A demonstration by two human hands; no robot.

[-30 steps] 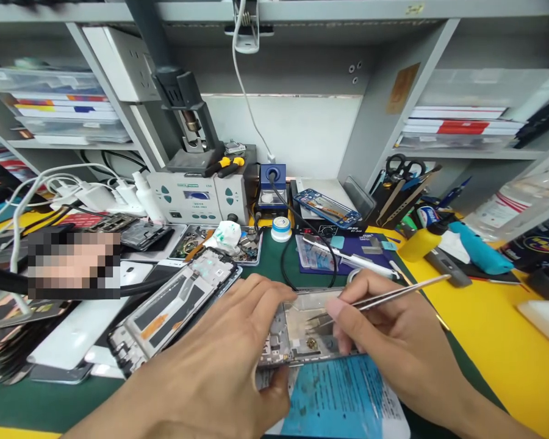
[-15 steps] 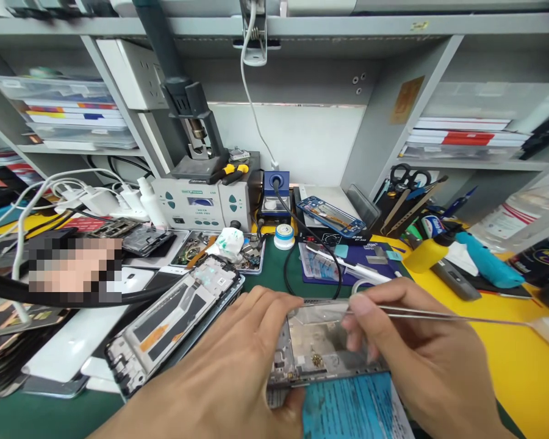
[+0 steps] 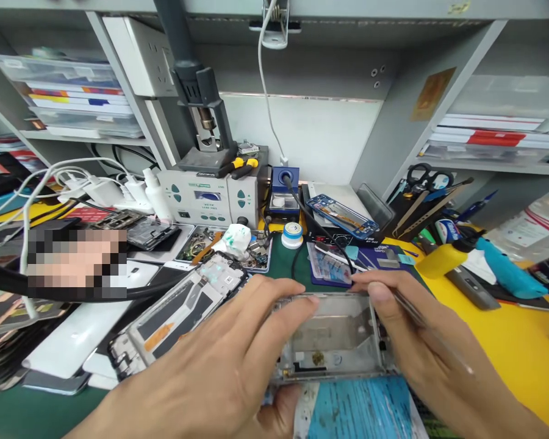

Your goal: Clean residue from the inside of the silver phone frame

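A grey metal phone frame (image 3: 343,335) lies before me, its shallow inner bay facing up and a small gold coil-like spot near the lower edge. My left hand (image 3: 224,353) grips its left end, fingers over the top and thumb at the near edge. At the far right corner of the frame, my right hand (image 3: 421,329) has its fingertips at the rim. A pair of slim metal tweezers (image 3: 439,338) is tucked in that hand, pointing back toward the lower right. Under the frame shows a blue-and-white printed packet (image 3: 361,408).
A second phone frame (image 3: 187,311) lies left of my hand, beside stacked phone parts. Behind stand a hot-air station (image 3: 205,195), a parts tray (image 3: 260,259), a round tub (image 3: 293,235) and a blue phone frame (image 3: 343,214). A yellow bottle (image 3: 441,259) stands at right.
My right hand has moved to the frame's far right corner, and the tweezers have swung from pointing right to pointing lower right. Clear film seen over the bay no longer shows there. The view has shifted.
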